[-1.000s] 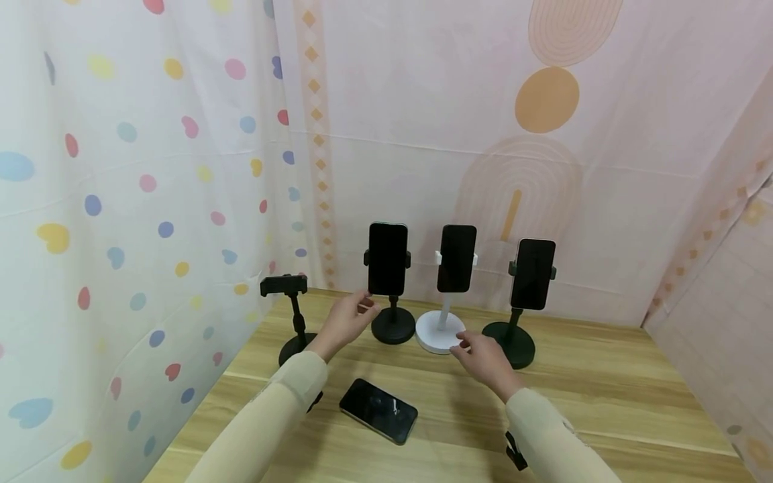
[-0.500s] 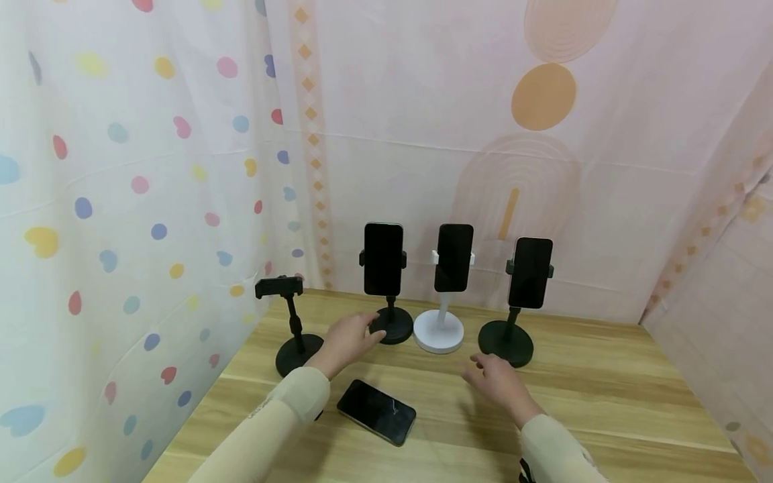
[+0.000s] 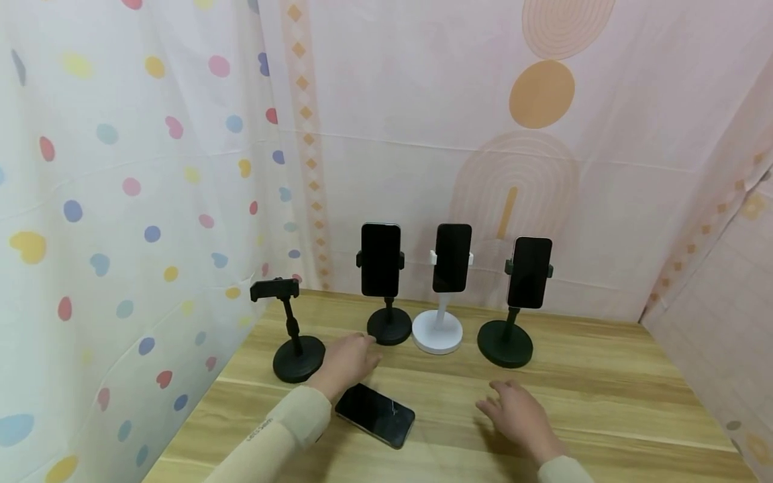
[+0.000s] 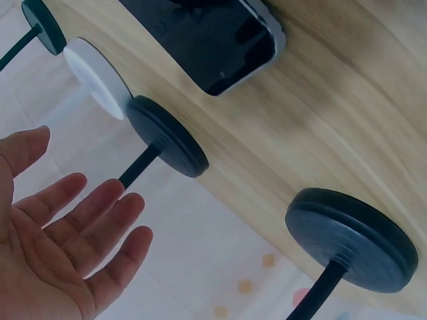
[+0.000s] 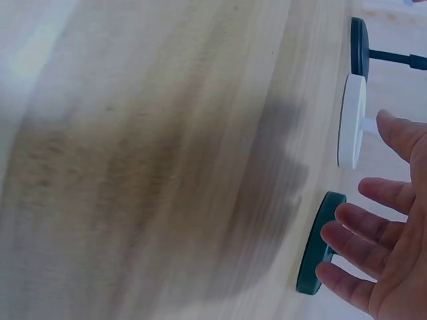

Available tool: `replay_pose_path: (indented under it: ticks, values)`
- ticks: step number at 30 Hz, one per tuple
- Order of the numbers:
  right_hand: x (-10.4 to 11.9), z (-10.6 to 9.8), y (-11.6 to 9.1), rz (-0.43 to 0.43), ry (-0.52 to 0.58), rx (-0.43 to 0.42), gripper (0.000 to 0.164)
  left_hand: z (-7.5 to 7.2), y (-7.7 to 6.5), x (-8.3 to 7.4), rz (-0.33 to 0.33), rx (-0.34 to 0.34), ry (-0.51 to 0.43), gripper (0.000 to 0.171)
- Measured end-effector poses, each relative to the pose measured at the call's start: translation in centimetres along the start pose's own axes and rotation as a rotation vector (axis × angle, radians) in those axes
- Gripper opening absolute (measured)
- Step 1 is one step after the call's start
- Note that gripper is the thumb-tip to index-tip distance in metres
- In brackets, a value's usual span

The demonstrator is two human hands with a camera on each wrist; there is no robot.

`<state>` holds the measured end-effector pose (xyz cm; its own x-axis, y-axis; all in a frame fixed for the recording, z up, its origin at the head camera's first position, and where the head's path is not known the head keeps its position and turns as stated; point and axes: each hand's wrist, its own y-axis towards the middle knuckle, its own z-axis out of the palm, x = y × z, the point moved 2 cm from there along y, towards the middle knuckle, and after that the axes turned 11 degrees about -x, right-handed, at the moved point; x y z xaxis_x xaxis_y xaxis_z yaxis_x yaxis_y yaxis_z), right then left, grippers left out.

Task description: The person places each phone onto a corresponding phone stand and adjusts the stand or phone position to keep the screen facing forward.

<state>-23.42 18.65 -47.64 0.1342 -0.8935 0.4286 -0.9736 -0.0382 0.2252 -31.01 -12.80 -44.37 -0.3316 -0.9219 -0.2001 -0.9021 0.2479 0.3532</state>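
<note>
My left hand hovers over the table behind a black phone lying screen up; in the left wrist view its fingers are loosely spread with nothing in them. My right hand is over the table in front of the dark green stand, relaxed and holding nothing in the right wrist view. Left of my left hand stands a black phone stand with no phone in its clamp. Behind the hands, a black stand, a white stand and a dark green stand each hold an upright phone.
The wooden table meets a pale patterned curtain behind the stands. A curtain with coloured dots hangs along the left side, and another pale cloth borders the right.
Both hands have drawn back from the stands toward the near side of the table, the right one also shifting rightward. The stands and the lying phone keep their places.
</note>
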Motion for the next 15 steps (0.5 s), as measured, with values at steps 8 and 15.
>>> replay_pose_path:
  ticks: [8,15]
  values:
    - [-1.9,-0.6,-1.5,-0.002,-0.115,-0.009,0.054,0.0,-1.7,-0.7,0.061,-0.063,0.062,0.025]
    - [-3.5,-1.3,-2.2,0.025,-0.120,0.035,0.059,0.3,-3.0,-0.6,0.012,-0.014,0.078,0.030]
